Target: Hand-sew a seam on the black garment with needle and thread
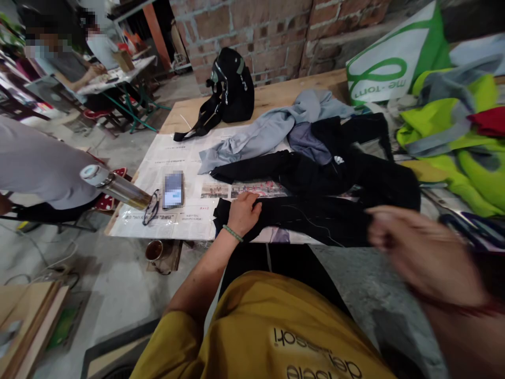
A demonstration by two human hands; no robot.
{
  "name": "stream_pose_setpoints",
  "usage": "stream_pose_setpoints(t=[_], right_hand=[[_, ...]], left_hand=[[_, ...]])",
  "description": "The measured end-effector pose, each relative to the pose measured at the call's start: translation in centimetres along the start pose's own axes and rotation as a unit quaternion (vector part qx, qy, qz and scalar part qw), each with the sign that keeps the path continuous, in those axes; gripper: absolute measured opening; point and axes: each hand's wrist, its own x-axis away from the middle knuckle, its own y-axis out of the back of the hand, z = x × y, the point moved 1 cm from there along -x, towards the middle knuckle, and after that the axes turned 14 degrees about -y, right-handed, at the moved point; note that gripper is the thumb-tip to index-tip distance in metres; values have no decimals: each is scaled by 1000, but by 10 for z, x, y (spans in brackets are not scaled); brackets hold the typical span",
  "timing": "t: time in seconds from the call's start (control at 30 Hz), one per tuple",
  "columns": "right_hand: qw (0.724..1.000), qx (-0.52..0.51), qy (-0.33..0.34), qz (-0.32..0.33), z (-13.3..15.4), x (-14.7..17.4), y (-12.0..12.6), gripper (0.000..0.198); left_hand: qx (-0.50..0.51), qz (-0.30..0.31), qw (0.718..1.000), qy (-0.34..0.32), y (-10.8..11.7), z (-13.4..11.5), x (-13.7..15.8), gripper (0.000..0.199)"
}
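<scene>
A black garment lies along the near edge of the table, with a pale thread running in a loose curve over it. My left hand, a green bead bracelet at its wrist, rests on the garment's left part with its fingers laid on the cloth. Raised above the garment's right end is my right hand, close to the camera and smeared by motion. Its fingertips are pressed together; anything between them is too small or blurred to make out.
Behind lie more black clothing and a grey garment. A phone, eyeglasses and a bottle are at left. Further back stand a black bag and a white-green bag. Scissors and yellow clothing lie right. People sit left.
</scene>
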Motion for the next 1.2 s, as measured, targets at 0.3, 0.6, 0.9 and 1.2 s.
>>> stream_pose_setpoints(t=[0.3, 0.6, 0.9, 1.2], right_hand=[[976, 134, 39, 169, -17, -42, -111, 32], [987, 104, 52, 109, -53, -56, -110, 26], [988, 79, 94, 96, -62, -55, -107, 25], [989, 59, 83, 103, -58, -54, -107, 27]], left_hand=[[-12, 139, 990, 33, -2, -9, -15, 23], [12, 40, 999, 32, -13, -8, -10, 15], [43, 94, 994, 35, -12, -11, -10, 11], [77, -67, 994, 34, -8, -21, -2, 19]])
